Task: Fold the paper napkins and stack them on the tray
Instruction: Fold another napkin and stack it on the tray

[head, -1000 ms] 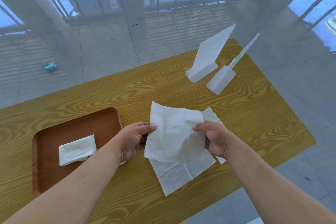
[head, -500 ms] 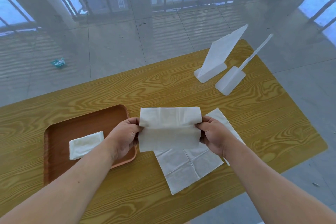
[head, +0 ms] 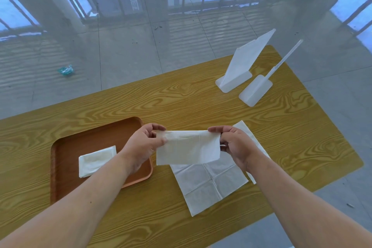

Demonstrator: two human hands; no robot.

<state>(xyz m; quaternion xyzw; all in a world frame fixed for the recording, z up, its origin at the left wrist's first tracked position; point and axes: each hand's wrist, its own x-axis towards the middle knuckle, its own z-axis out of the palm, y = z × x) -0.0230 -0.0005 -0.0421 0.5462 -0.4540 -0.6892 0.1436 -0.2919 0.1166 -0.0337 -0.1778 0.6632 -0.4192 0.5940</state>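
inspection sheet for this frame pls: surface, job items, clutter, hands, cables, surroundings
Surface: wood-grain table, flat.
Job's things: brown tray holds one folded napkin; held napkin folded over, lifted off the table; unfolded napkins lie beneath it.
Clutter: two white plastic stands at the far right.
Grippers: left hand and right hand each have a grip on one end of the held napkin.
Cables: nothing seen.
Surroundings: tiled floor, railing, teal scrap on the floor.

A yellow wooden table (head: 201,102) fills the middle. Two white plastic stands (head: 239,70) (head: 256,91) sit at its upper right. A small blue-green wrapper (head: 66,70) lies on the grey floor, upper left.
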